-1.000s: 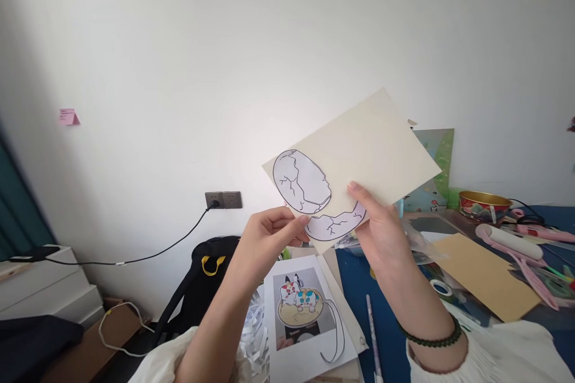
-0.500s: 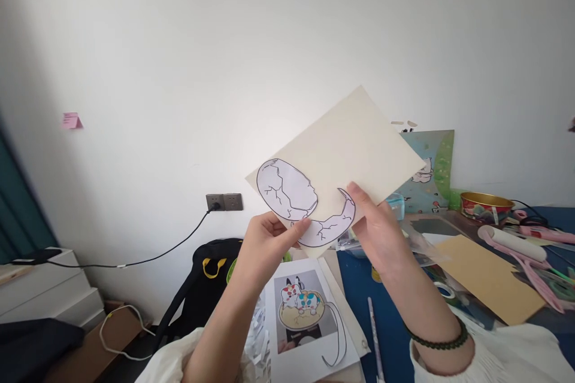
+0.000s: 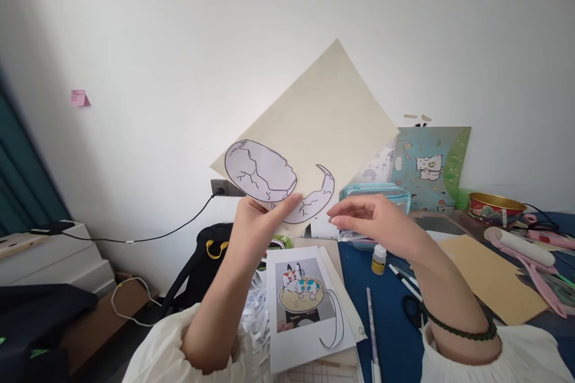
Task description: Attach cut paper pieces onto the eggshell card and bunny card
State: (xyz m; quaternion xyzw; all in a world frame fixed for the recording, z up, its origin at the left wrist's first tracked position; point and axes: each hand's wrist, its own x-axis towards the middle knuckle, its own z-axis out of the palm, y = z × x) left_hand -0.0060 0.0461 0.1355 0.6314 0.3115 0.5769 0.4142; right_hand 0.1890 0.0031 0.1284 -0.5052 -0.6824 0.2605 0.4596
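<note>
My left hand (image 3: 260, 230) pinches the lower edge of a cream sheet of paper (image 3: 318, 114), held up and tilted in front of the wall. Against the sheet lie two paper cutouts drawn as cracked eggshell: a large oval piece (image 3: 263, 169) at the left and a crescent-shaped piece (image 3: 320, 198) to its right. My left thumb presses where the two pieces come close, hiding part of the crescent. Just right of the crescent, my right hand (image 3: 377, 216) is off the paper, its fingers stretched out and slightly apart, holding nothing.
Below lies a printed picture (image 3: 300, 296) with a curved paper strip (image 3: 339, 320) on it. A small bottle (image 3: 378, 260), a pen (image 3: 372, 329) and scissors (image 3: 411, 310) rest on the blue surface. Paper scraps (image 3: 255, 311), a pencil case (image 3: 381, 191) and a round tin (image 3: 496, 208) are around.
My right hand has let go of the sheet and moved slightly down and right. My left hand, with the sheet and cutouts, has shifted left and up.
</note>
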